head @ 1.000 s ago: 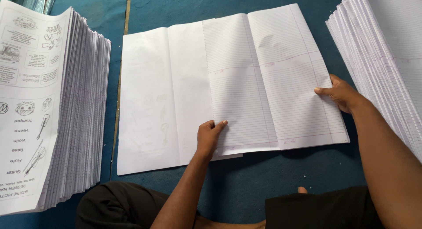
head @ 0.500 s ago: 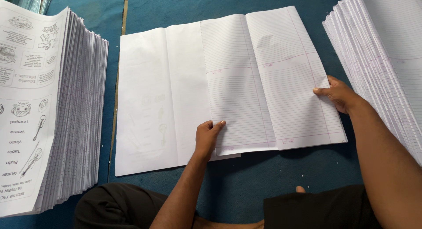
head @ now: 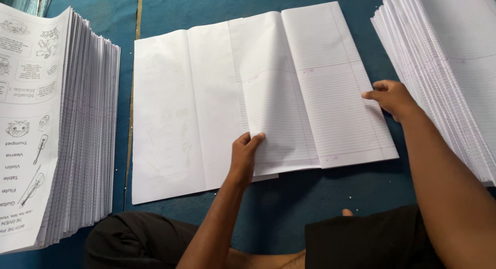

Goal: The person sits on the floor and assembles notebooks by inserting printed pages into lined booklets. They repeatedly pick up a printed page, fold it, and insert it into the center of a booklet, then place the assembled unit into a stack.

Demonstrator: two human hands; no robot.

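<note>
A large white ruled sheet (head: pixel 330 93), creased down its middle, lies on a plain white sheet (head: pixel 175 119) with faint drawings showing through. Both rest on the blue floor. My left hand (head: pixel 247 155) pinches the ruled sheet's near edge close to the crease, and its left half bulges up slightly. My right hand (head: pixel 390 98) holds the same sheet's right edge with curled fingers.
A tall stack of printed sheets with small drawings (head: pixel 51 129) stands at the left. Another stack of ruled sheets (head: pixel 449 67) lies at the right, close to my right forearm. My legs in dark shorts (head: pixel 361 243) fill the near edge. A yellow line (head: pixel 138 11) runs along the floor.
Both hands keep their hold on the ruled sheet. The sheet's left half has bowed up a little more, and my right hand sits slightly further out at the right edge.
</note>
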